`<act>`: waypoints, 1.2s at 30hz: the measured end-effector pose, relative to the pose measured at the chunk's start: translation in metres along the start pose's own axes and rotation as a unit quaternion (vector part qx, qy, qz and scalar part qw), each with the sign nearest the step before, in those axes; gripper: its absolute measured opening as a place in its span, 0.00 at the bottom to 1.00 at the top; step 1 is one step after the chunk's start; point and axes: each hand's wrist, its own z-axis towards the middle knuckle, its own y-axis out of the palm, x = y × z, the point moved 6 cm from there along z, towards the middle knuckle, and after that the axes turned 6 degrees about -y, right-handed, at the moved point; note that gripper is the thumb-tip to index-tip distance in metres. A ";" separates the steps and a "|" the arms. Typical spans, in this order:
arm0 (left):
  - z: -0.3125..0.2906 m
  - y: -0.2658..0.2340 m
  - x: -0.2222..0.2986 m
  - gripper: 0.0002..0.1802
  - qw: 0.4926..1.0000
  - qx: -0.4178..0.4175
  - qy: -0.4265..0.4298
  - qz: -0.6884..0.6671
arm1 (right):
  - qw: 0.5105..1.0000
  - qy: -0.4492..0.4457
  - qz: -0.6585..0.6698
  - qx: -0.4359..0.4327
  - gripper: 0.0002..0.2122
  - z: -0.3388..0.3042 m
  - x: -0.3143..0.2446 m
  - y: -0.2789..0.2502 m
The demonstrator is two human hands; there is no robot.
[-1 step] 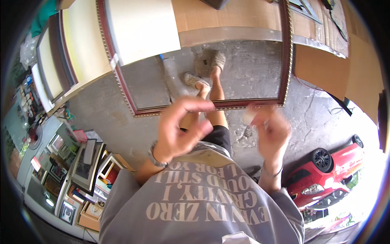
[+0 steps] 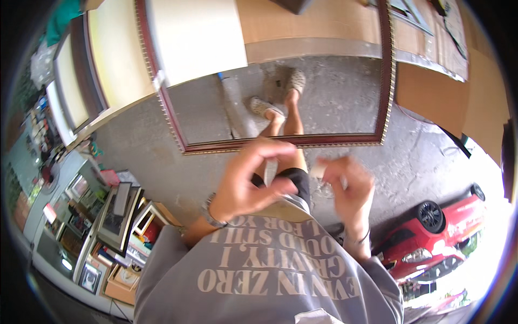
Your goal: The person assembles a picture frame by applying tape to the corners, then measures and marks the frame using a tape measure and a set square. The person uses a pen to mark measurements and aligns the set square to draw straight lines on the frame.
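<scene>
A large dark red picture frame [image 2: 341, 140] with a gold beaded edge lies partly on the worktable, its near rail reaching out over the floor. A small white piece [image 2: 158, 80] is stuck on its left rail. My left hand [image 2: 251, 183] hovers just on my side of the near rail, fingers curved and apart from the thumb, with nothing visible between them. To its right, my right hand [image 2: 352, 186] is in the air, blurred, fingers bent in a pinch. A small pale bit shows at its fingertips, too smeared to name.
A cream board [image 2: 197, 40] lies within the frame's outline on the cardboard-covered table [image 2: 310, 27]. More frames and boards [image 2: 118, 51] lie at the left. Stacked frames [image 2: 116, 213] stand at the lower left. A red toy car [image 2: 431, 232] is at the right.
My right hand has moved a little left and down, nearer my left hand. My left hand shifts slightly right. The whole scene slides slightly right with the head.
</scene>
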 end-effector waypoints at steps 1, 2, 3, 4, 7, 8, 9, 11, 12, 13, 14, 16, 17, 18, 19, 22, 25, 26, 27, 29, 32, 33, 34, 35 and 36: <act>-0.013 0.014 -0.009 0.38 0.990 -0.045 -0.091 -0.098 | 0.995 0.058 0.069 -0.030 0.17 -0.018 0.004 0.020; -0.026 0.019 -0.014 0.43 0.992 -0.058 -0.115 -0.017 | 0.988 0.106 0.100 -0.052 0.17 -0.034 0.008 0.037; -0.036 0.022 -0.018 0.36 0.989 -0.058 -0.132 0.001 | 0.991 0.084 0.087 -0.061 0.19 -0.042 0.006 0.048; -0.044 0.020 -0.022 0.30 0.992 -0.055 -0.113 0.027 | 0.989 0.091 0.091 -0.073 0.19 -0.050 0.008 0.058; -0.063 0.016 -0.043 0.15 0.987 -0.010 -0.162 -0.008 | 0.985 0.125 0.082 -0.084 0.21 -0.065 0.017 0.069; -0.068 0.013 -0.049 0.13 0.984 0.023 -0.178 -0.015 | 0.983 0.127 0.101 -0.087 0.25 -0.068 0.019 0.073; -0.071 0.009 -0.053 0.11 0.984 0.015 -0.178 0.008 | 0.984 0.121 0.088 -0.094 0.24 -0.069 0.020 0.076; -0.080 0.000 -0.059 0.09 0.980 0.009 -0.200 0.005 | 0.975 0.162 0.123 -0.094 0.19 -0.074 0.025 0.086; -0.084 -0.005 -0.060 0.08 0.979 0.011 -0.201 0.018 | 0.971 0.177 0.132 -0.087 0.16 -0.075 0.026 0.091; -0.088 -0.012 -0.061 0.08 0.979 0.017 -0.203 0.029 | 0.968 0.189 0.145 -0.082 0.14 -0.074 0.027 0.098; -0.092 -0.018 -0.063 0.08 0.977 0.023 -0.208 0.037 | 0.960 0.223 0.149 -0.085 0.11 -0.073 0.030 0.106; -0.101 -0.029 -0.064 0.07 0.977 0.046 -0.203 0.043 | 0.974 0.167 0.118 -0.101 0.09 -0.063 0.022 0.113; -0.106 -0.032 -0.064 0.07 0.978 0.071 -0.193 0.038 | 0.977 0.154 0.090 -0.120 0.08 -0.058 0.020 0.115; -0.113 -0.035 -0.066 0.06 0.975 0.089 -0.202 0.027 | 0.978 0.133 0.070 -0.142 0.07 -0.053 0.015 0.116; -0.121 -0.035 -0.071 0.06 0.967 0.115 -0.226 -0.001 | 0.978 0.116 0.044 -0.167 0.07 -0.046 0.012 0.117; -0.142 -0.033 -0.081 0.07 0.947 0.184 -0.257 -0.067 | 0.967 0.053 -0.051 -0.245 0.06 -0.022 0.000 0.122; -0.153 -0.030 -0.091 0.07 0.929 0.226 -0.266 -0.122 | 0.940 -0.016 -0.135 -0.311 0.04 0.004 -0.016 0.128; -0.155 -0.030 -0.094 0.07 0.919 0.253 -0.260 -0.155 | 0.934 -0.054 -0.147 -0.322 0.04 0.014 -0.023 0.133; -0.156 -0.028 -0.098 0.07 0.904 0.281 -0.254 -0.197 | 0.926 -0.090 -0.158 -0.332 0.04 0.022 -0.030 0.138; -0.155 -0.027 -0.100 0.06 0.891 0.336 -0.204 -0.228 | 0.916 -0.076 -0.156 -0.361 0.03 0.036 -0.038 0.146; -0.153 -0.018 -0.108 0.06 0.843 0.385 -0.167 -0.336 | 0.896 -0.103 -0.166 -0.399 0.06 0.053 -0.049 0.161; -0.150 -0.013 -0.111 0.06 0.823 0.394 -0.153 -0.379 | 0.895 -0.087 -0.167 -0.404 0.07 0.058 -0.048 0.164; -0.149 -0.010 -0.114 0.07 0.810 0.409 -0.152 -0.393 | 0.895 -0.069 -0.168 -0.407 0.08 0.062 -0.047 0.167; -0.147 -0.009 -0.116 0.07 0.801 0.434 -0.147 -0.384 | 0.894 -0.056 -0.164 -0.414 0.09 0.067 -0.044 0.170; -0.146 -0.008 -0.118 0.07 0.792 0.460 -0.143 -0.376 | 0.880 -0.059 -0.184 -0.434 0.12 0.072 -0.040 0.173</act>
